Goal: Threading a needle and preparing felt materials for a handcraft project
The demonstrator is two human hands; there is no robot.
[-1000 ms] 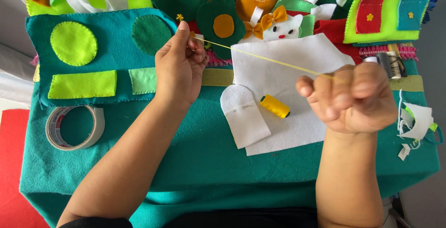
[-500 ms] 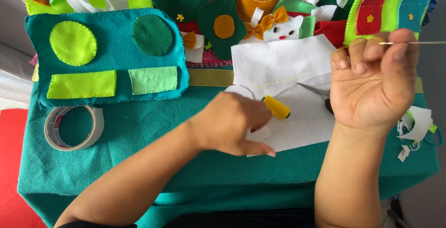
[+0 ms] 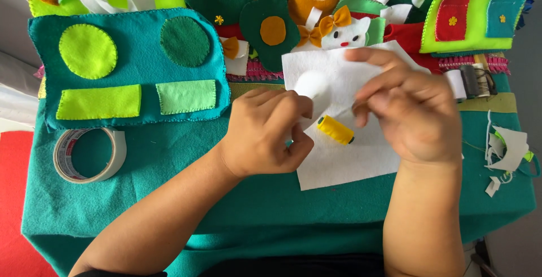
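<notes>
The left hand [image 3: 265, 136] pinches a small rounded white felt piece [image 3: 312, 85] over the white felt sheet [image 3: 344, 158], mid-counter toward the far edge. The right hand [image 3: 415, 113] has curled fingers; their hold cannot be told. Its wrist could roll the nearby yellow thread spool [image 3: 335, 130].

The scene is bright and evenly lit by soft, daylight-like light; colours look saturated, without glare. Shadows are faint: a thin soft one lies under the left hand [image 3: 265, 136] on the white felt sheet [image 3: 344, 164]. The right hand [image 3: 409, 110], just right of that sheet's centre, is slightly motion-blurred at the fingers. The tape roll [image 3: 89, 154], far left of the sheet, stays sharp.
</notes>
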